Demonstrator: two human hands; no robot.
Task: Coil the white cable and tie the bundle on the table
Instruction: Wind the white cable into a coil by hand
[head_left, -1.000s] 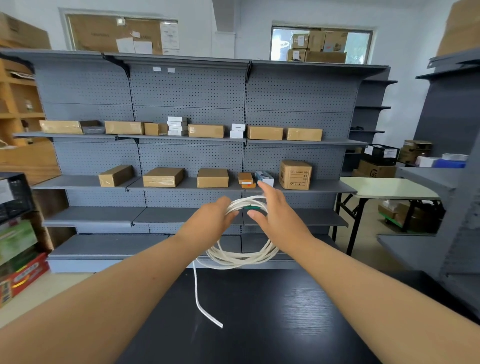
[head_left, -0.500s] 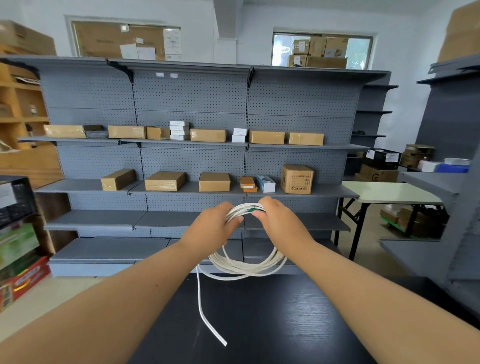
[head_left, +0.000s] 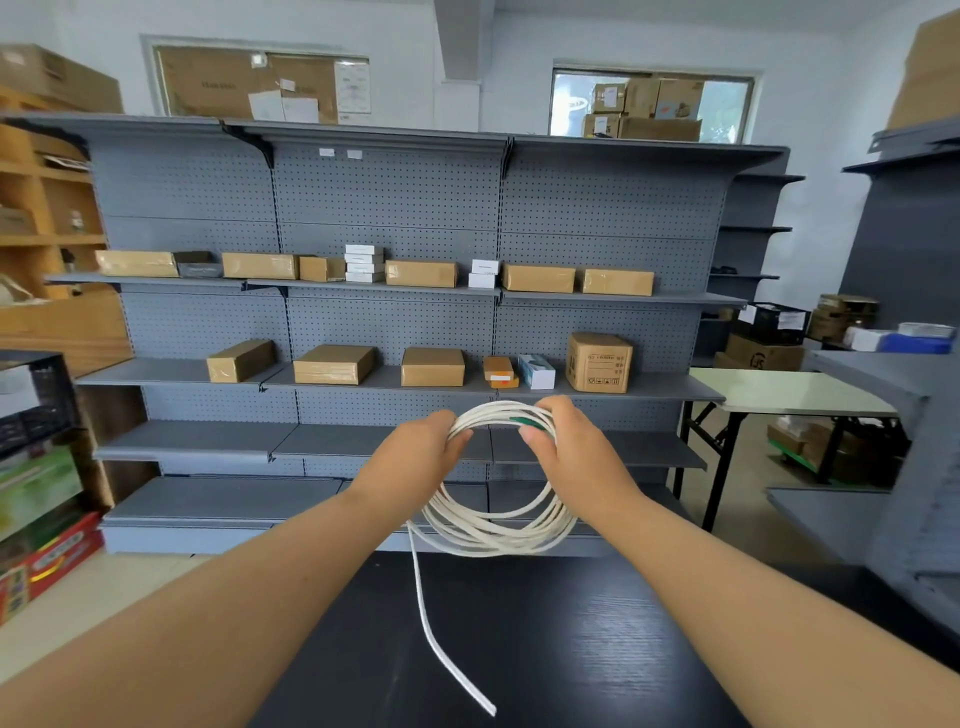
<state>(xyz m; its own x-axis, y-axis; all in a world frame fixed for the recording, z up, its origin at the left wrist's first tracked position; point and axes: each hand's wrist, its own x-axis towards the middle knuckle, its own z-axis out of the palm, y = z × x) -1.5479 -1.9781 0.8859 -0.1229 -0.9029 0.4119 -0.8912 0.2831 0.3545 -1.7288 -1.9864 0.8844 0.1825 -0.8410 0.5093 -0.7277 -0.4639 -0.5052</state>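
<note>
The white cable (head_left: 498, 530) hangs as a coil of several loops in the air above the far edge of the black table (head_left: 545, 649). My left hand (head_left: 415, 457) grips the coil's top left. At the top right, my right hand (head_left: 571, 447) pinches the loops together with a green tie (head_left: 524, 422). A loose cable tail (head_left: 441, 654) drops from the coil's left side and runs across the table toward me.
Grey pegboard shelving (head_left: 395, 332) with several cardboard boxes stands just beyond the table. A pale folding table (head_left: 795, 389) is at the right, more grey shelves (head_left: 883, 457) at the far right, crates and cartons (head_left: 36, 499) at the left.
My right hand's fingers have curled down from stretched out onto the coil's top by the green tie. Both hands and coil sit slightly higher and closer together.
</note>
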